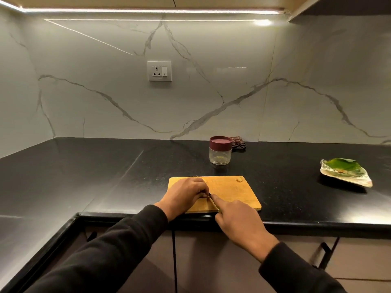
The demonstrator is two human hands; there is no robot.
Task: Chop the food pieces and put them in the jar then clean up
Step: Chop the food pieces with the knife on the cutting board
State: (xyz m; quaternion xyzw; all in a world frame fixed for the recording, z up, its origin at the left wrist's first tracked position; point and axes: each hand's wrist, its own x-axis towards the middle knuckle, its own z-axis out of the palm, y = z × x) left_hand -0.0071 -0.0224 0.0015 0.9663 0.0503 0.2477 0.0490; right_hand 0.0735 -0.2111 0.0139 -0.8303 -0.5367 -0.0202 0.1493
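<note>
A black speckled stone countertop (105,176) runs in an L under a grey-veined marble backsplash (211,92), lit by a strip light (148,11) beneath the upper cabinet. A white socket with switch (159,71) sits on the wall at 12 o'clock from the wooden cutting board (232,193), which lies at the counter's near edge.

The left hand (184,195) rests on the board's left part, fingers curled down over something small. The right hand (239,223) is curled around a knife (212,200), index finger stretched along its spine; only a sliver of blade shows between the two hands, and what is being cut is hidden beneath the fingers. One pale food piece (239,179) lies at the board's far right corner.

At 12 o'clock beyond the board stands a clear jar (220,150) with its maroon lid on, a checked cloth (238,141) half hidden behind it. At 3 o'clock, well apart, lies a plastic wrapper with a green leaf (344,171); its contents are hard to make out.
</note>
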